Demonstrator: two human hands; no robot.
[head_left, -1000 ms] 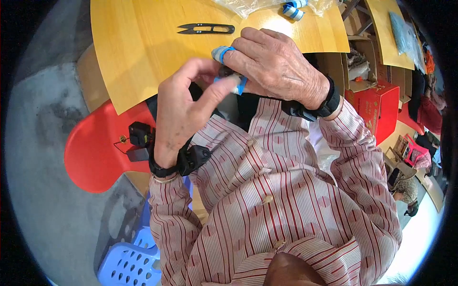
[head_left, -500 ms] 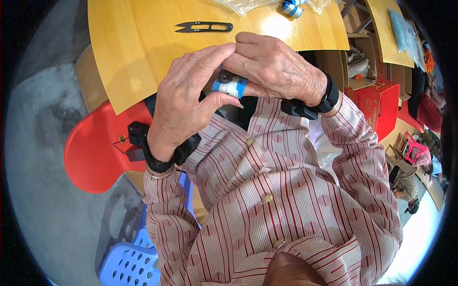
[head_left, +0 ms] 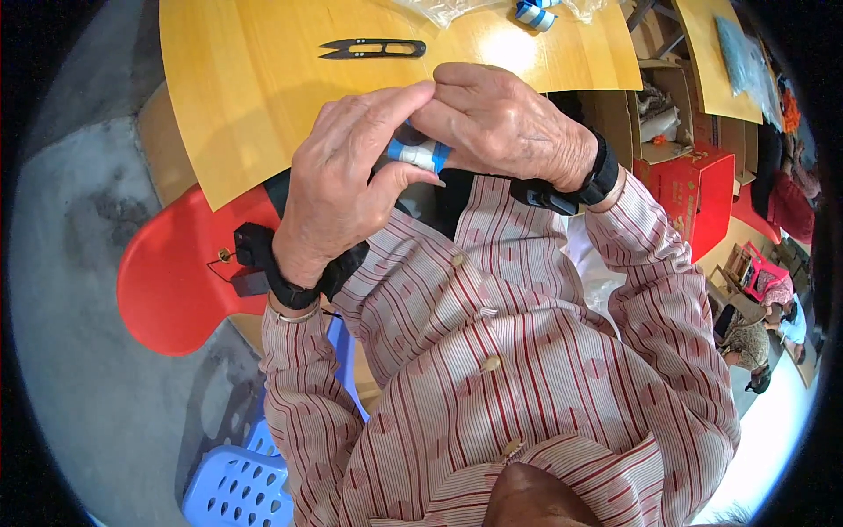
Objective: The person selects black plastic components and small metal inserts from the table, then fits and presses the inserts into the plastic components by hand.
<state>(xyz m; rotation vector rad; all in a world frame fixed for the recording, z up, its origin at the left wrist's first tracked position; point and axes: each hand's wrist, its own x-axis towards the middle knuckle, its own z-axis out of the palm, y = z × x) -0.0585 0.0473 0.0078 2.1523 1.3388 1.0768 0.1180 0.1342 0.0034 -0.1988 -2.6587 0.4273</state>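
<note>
Both hands meet above my lap, at the near edge of the table. My left hand [head_left: 342,176] curls round a small blue-and-white roll [head_left: 416,155], its thumb along the lower side and its index finger reaching over the top. My right hand [head_left: 500,119] is closed on the roll's other side, its bent fingertips touching the left index fingertip. The fingers hide much of the roll, and what lies between the touching fingertips cannot be made out. Beyond the hands, black thread snips [head_left: 373,48] lie on the table.
On the yellow wooden table [head_left: 255,88] are clear plastic wrap [head_left: 439,9] and more blue-and-white pieces [head_left: 536,16]. A red chair [head_left: 189,272] stands at left, a blue plastic seat [head_left: 237,487] lower left. Cardboard boxes [head_left: 663,110] and a red box [head_left: 702,198] stand at right.
The roll has tilted and shifted slightly left in my hands. Its dark round end, visible before, is now mostly covered by my fingers. The snips have not moved on the table.
</note>
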